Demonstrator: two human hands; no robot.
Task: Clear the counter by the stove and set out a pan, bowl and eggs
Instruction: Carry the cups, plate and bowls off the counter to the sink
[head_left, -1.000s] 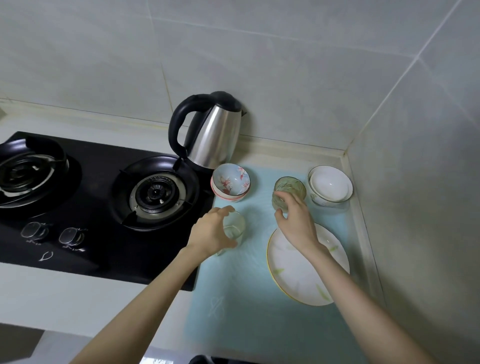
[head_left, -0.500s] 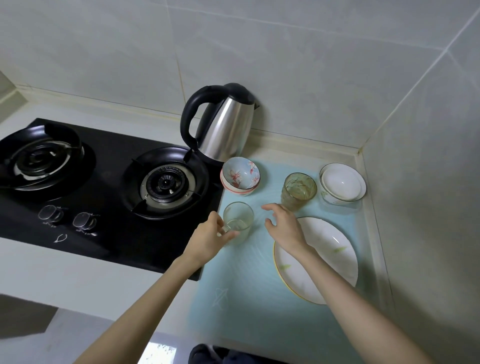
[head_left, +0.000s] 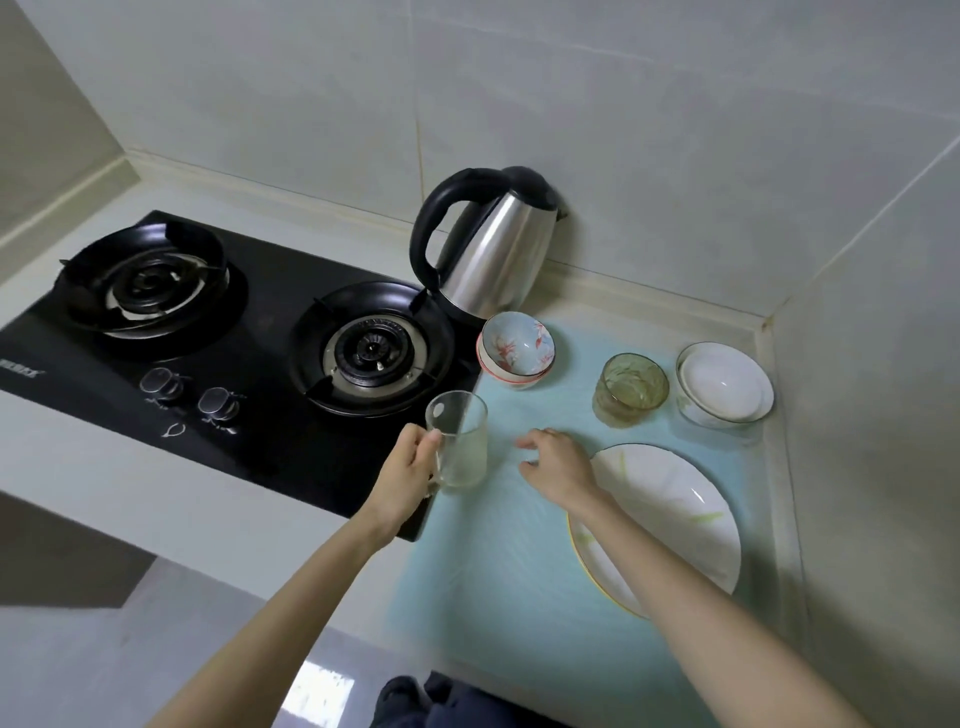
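Clear glass mug (head_left: 460, 441) is gripped by its handle in left hand (head_left: 410, 467), fingers (head_left: 427, 440) clamped on it, at counter's (head_left: 519, 597) left edge beside black gas stove (head_left: 260, 364). Right hand (head_left: 558, 462) is held over counter, fingers apart, nothing gripped, near white round plate (head_left: 670, 514).

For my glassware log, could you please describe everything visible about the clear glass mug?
The clear glass mug is a see-through cylinder with a side handle, upright, seemingly empty. Its handle is in the grip of the left hand. It is at the left edge of the pale blue mat, beside the black stove.
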